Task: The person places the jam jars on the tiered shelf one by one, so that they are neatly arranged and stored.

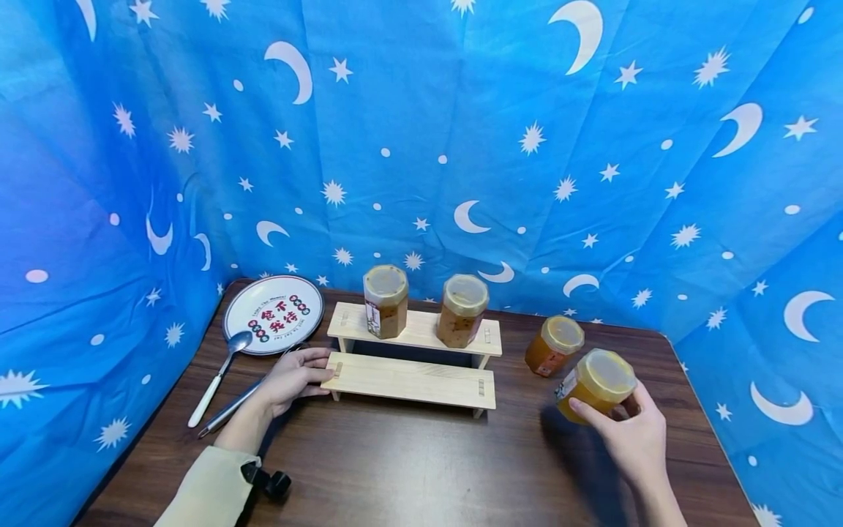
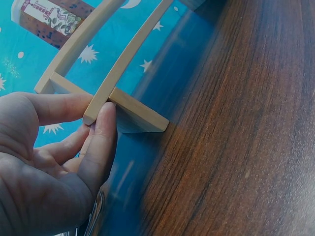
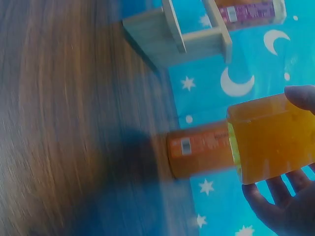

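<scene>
My left hand (image 1: 293, 380) pinches the left end of the lower step of a small wooden two-tier rack (image 1: 411, 378); in the left wrist view, the thumb and a finger (image 2: 104, 132) grip the board's end. My right hand (image 1: 632, 439) grips a jar (image 1: 598, 388) of amber contents with a pale lid, tilted and lifted over the table's right side, its shadow below. Just behind it stands a second amber jar (image 1: 555, 346) with an orange label. On the rack's upper step sit two jars of speckled brown contents, a left jar (image 1: 386, 301) and a right jar (image 1: 463, 310).
A white plate (image 1: 306, 296) with red lettering lies at the back left. A spoon (image 1: 217, 384) with a white handle leans on its rim, and a metal-handled utensil (image 1: 230, 408) lies partly behind my left arm. Blue star-and-moon cloth (image 1: 421, 110) surrounds the wooden table (image 1: 408, 468).
</scene>
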Action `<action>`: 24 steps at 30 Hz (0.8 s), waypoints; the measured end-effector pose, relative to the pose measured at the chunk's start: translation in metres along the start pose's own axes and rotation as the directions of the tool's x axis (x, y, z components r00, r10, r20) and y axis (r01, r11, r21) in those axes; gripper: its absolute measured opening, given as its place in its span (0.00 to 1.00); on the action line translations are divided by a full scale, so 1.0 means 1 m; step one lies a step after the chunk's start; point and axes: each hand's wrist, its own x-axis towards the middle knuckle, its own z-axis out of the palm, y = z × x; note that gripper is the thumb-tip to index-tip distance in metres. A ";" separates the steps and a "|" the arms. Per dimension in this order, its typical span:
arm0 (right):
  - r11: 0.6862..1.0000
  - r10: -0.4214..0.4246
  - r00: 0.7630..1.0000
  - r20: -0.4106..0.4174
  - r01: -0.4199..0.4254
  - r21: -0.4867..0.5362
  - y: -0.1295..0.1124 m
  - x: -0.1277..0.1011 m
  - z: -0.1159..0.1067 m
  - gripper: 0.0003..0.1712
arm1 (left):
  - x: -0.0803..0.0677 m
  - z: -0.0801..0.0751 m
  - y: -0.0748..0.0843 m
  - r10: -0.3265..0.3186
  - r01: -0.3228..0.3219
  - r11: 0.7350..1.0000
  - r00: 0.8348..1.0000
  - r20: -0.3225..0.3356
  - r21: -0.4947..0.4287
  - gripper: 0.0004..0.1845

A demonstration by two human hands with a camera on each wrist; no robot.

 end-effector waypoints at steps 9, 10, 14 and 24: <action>0.995 -0.092 0.992 0.089 0.088 0.042 -0.008 -0.015 0.024 0.44 | 0.001 0.000 -0.002 0.013 -0.013 1.000 1.000 -0.004 0.008 0.32; 0.994 -0.102 0.990 0.097 0.097 0.050 -0.010 -0.016 0.027 0.44 | 0.001 0.000 -0.002 0.014 -0.014 1.000 1.000 -0.002 0.010 0.32; 0.990 -0.130 0.981 0.141 0.120 0.079 -0.015 -0.023 0.040 0.45 | 0.001 0.000 -0.002 0.016 -0.016 1.000 1.000 -0.006 0.008 0.32; 0.958 -0.208 0.952 0.226 0.151 0.245 -0.039 -0.042 0.074 0.45 | -0.001 0.000 -0.002 0.025 -0.025 1.000 1.000 -0.016 0.014 0.32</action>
